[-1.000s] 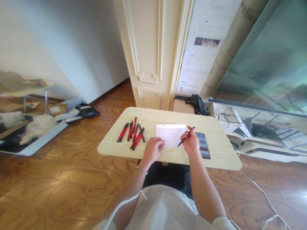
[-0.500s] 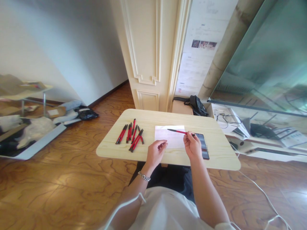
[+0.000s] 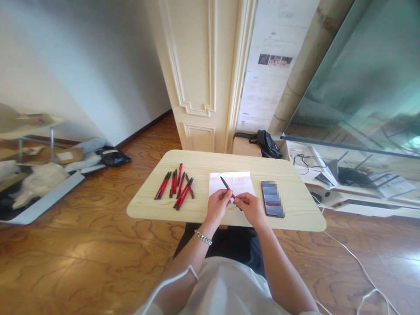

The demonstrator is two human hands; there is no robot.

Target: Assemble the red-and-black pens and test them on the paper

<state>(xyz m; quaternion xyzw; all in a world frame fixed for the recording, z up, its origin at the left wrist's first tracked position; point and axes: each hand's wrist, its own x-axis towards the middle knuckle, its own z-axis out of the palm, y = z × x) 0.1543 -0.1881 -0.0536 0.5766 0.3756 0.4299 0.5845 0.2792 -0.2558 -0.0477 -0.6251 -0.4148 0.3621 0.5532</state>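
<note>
A red and black pen (image 3: 225, 183) is held between both hands above a white sheet of paper (image 3: 244, 180), its dark tip pointing up and left. My left hand (image 3: 219, 204) pinches the barrel near the middle. Lower down the same pen, the fingers of my right hand (image 3: 251, 207) are closed on it. Several more red and black pens (image 3: 180, 183) lie in a loose group on the left of the light wooden table (image 3: 203, 158). To the right of the paper lies a phone (image 3: 268, 199) with its screen lit.
Behind the table, a black bag (image 3: 269, 144) rests by the wall. A low white cabinet (image 3: 364, 204) with cables and papers stands at right under a large dark screen (image 3: 364, 87). Bags and an open box (image 3: 49, 197) are on the floor at left.
The right hand has brought the pen left and down over the paper, turning it more upright. My left hand has moved right and closed on the pen. The phone is now uncovered.
</note>
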